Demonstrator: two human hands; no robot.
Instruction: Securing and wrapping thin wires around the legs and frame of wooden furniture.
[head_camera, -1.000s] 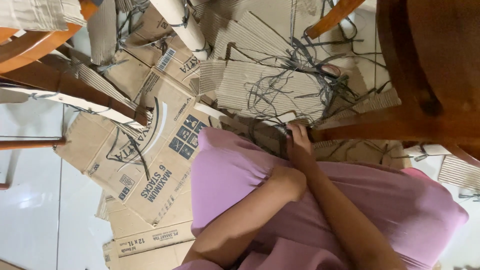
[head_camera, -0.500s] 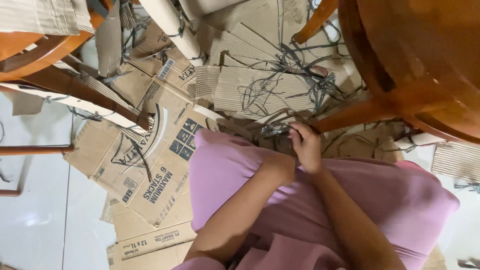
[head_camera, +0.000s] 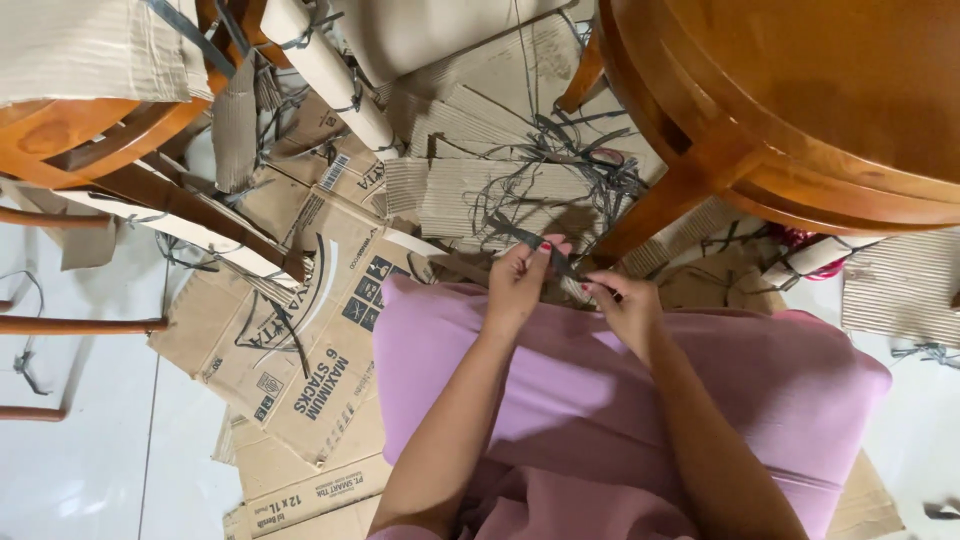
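Observation:
Both my hands are raised in front of my pink-clad lap (head_camera: 620, 400). My left hand (head_camera: 520, 280) pinches a thin dark strap (head_camera: 528, 236) between thumb and fingers. My right hand (head_camera: 625, 305) grips the same strap a little further right, close to a wooden table leg (head_camera: 665, 205). The strap runs up and left onto a heap of corrugated cardboard (head_camera: 480, 190) strewn with more loose dark straps (head_camera: 590, 165).
A round wooden table (head_camera: 800, 90) overhangs the upper right. Wooden chair parts (head_camera: 90, 130) and cardboard-wrapped legs (head_camera: 325, 70) stand at the upper left. Flattened printed cartons (head_camera: 300, 340) cover the white tiled floor (head_camera: 70, 470). More corrugated sheets (head_camera: 900, 290) lie at the right.
The view has shifted, bringing the table further in. My hands were pressed together near the lap; now they are apart, each pinching the dark strap stretched between them.

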